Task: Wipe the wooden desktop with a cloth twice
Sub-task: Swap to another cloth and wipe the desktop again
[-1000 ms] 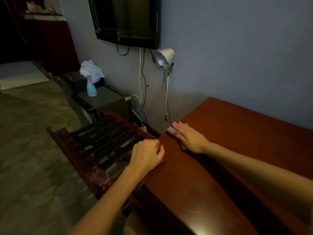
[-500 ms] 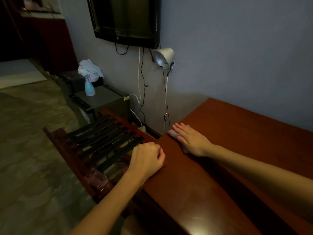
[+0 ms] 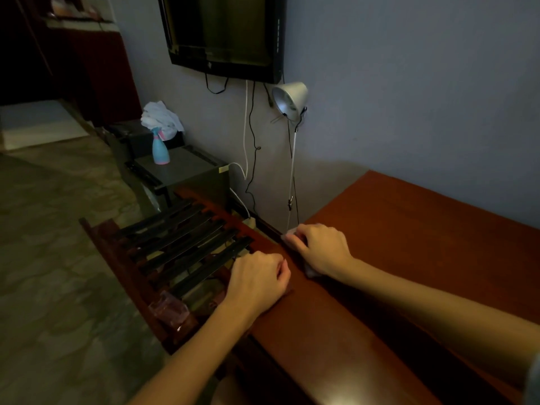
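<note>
Now, right grip [image 3: 320, 248] around cloth [image 3: 312, 272] (left grip [image 3: 257, 277]: fist on desktop [image 3: 409, 244]).

Feed dim overall, colours muddy, fine detail soft. Lamp [image 3: 289, 99] on wall above right hand [image 3: 324, 248] catches only pale glint. I read faint sheen on table [image 3: 409, 258] nearer me than left hand [image 3: 257, 276]. Soft dark shadow beside right forearm. Pale cloth [image 3: 287, 236] under right hand smeared, edges unclear. Far left beyond hands nearly black. Wide-angle bend in wall and floor lines toward edges.
</note>
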Available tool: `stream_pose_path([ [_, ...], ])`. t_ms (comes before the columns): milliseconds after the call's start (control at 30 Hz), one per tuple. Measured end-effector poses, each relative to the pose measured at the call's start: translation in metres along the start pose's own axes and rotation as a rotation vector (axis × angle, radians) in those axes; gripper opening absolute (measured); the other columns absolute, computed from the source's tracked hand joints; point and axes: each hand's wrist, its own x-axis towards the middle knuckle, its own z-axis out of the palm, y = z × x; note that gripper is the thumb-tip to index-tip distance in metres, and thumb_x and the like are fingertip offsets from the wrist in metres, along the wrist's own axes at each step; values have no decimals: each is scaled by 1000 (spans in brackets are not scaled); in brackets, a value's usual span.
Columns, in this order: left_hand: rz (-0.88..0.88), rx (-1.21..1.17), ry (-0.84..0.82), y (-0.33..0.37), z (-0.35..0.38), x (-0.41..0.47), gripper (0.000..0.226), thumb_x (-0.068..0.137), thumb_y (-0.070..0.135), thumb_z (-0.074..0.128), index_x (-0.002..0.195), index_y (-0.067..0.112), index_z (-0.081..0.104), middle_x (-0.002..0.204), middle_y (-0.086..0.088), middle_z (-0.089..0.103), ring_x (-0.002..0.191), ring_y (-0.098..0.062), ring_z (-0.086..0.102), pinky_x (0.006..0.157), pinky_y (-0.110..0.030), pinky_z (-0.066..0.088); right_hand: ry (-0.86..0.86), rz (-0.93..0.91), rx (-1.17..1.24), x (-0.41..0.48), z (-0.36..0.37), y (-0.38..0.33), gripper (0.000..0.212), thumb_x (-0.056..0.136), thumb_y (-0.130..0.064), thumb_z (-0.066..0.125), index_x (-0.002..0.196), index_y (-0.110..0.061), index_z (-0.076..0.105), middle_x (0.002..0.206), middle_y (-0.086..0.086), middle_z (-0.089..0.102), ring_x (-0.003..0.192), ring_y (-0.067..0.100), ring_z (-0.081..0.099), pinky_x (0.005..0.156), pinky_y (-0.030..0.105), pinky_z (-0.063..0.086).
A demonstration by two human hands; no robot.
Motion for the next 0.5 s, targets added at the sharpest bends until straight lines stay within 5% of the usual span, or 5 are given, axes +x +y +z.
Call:
stream_pose_path([
  [300, 86, -41, 6, -1, -1, 0, 23, 94, 28, 41, 72, 25, 39, 70, 10, 41, 62, -8, 41, 58, -24, 41, -72, 157, -60, 35, -3, 34, 35, 94, -59, 39, 83, -29, 53, 76, -5, 55, 71, 16, 58, 56, 24, 34],
  [500, 169, -82, 16, -2, 10, 6, 10, 94, 25, 43, 89, 22, 51, 86, 6, 44, 77, -8, 37, 68, -19, 30, -54, 11, -48, -14, -3, 19, 36, 92, -60, 37, 84, -29, 54, 84, -4, 60, 74, 17, 59, 63, 32, 49],
])
